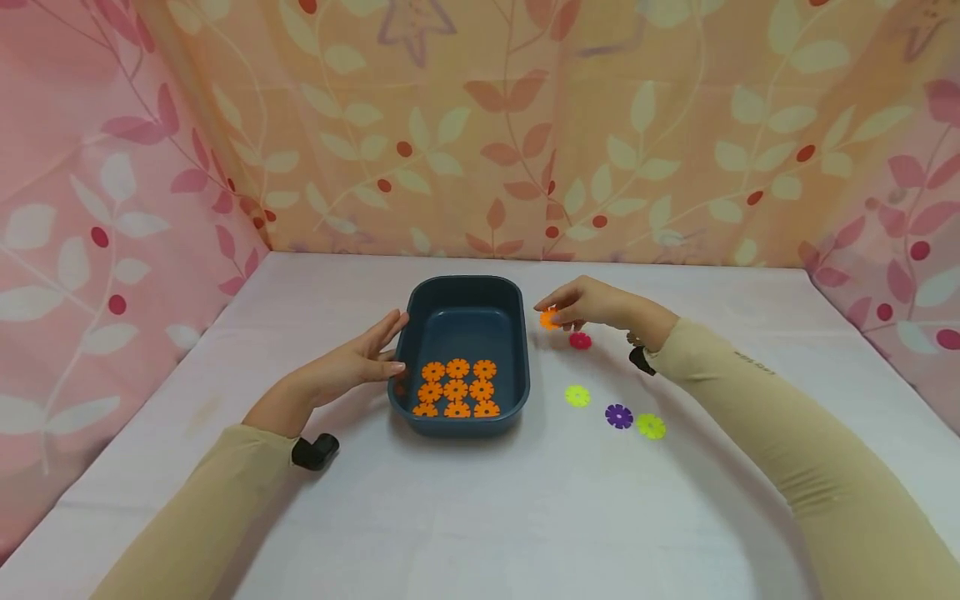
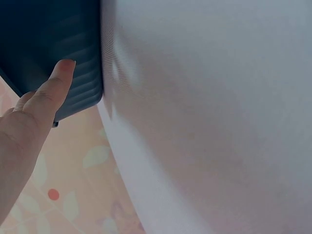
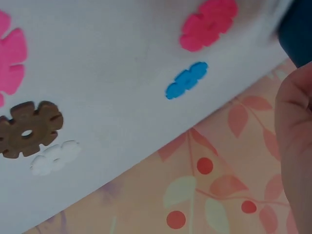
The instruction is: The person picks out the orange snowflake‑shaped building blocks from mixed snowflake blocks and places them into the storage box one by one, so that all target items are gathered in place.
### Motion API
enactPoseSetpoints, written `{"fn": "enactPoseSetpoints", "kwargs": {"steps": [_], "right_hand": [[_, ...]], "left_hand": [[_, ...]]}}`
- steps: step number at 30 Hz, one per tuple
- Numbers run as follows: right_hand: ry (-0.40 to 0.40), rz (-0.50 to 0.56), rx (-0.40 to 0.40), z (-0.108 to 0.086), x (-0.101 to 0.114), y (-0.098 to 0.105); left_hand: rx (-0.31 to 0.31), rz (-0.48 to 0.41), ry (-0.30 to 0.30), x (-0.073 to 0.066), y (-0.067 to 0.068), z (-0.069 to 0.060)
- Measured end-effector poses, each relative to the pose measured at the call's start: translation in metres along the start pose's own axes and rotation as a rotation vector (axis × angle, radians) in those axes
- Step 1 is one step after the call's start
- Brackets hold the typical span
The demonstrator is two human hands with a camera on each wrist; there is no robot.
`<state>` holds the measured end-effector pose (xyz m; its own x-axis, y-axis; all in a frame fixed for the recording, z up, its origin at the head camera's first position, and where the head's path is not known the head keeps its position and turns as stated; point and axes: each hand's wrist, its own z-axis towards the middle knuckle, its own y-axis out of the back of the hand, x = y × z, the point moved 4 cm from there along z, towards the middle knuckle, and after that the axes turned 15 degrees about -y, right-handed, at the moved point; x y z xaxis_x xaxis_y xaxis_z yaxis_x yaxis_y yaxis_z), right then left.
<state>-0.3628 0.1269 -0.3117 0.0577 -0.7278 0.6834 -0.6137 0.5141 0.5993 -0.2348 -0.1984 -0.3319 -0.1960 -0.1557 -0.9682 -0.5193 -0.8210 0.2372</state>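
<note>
A dark blue rectangular bin [image 1: 459,427] stands on the table, with several orange flower-shaped notched discs [image 1: 455,390] laid in rows at its near end. My left hand [image 1: 352,354] touches the bin's left side, its fingers extended along the outer wall [image 2: 80,63]. Just right of the bin, my right hand [image 1: 588,302] pinches an orange notched disc [image 1: 549,318] above the table. Beneath that hand lies a red-pink disc [image 1: 581,340]. The right wrist view shows only part of the right hand [image 3: 296,131]; the orange disc is out of sight there.
Right of the bin lie two yellow-green discs [image 1: 577,396] and a purple disc [image 1: 618,417]. The right wrist view also shows a brown disc [image 3: 41,124], a white disc [image 3: 54,158], a blue disc [image 3: 186,80] and pink discs [image 3: 207,24]. Patterned cloth [image 1: 450,167] walls the table.
</note>
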Motion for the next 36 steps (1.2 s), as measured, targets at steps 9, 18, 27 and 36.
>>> {"fn": "enactPoseSetpoints", "kwargs": {"steps": [9,18,27,36], "right_hand": [[-0.031,0.209,-0.022,-0.01,0.012,0.012],[0.032,0.359,-0.053,-0.01,0.025,0.006],[0.06,0.461,-0.062,-0.001,0.037,-0.006],[0.054,0.515,-0.031,0.004,0.047,-0.016]], "left_hand": [[-0.004,0.005,0.003,-0.001,0.0,-0.001],[-0.001,0.0,-0.007,0.0,0.001,-0.001],[-0.004,0.002,0.003,0.0,-0.001,-0.001],[-0.015,0.004,0.005,-0.002,-0.002,-0.001]]}}
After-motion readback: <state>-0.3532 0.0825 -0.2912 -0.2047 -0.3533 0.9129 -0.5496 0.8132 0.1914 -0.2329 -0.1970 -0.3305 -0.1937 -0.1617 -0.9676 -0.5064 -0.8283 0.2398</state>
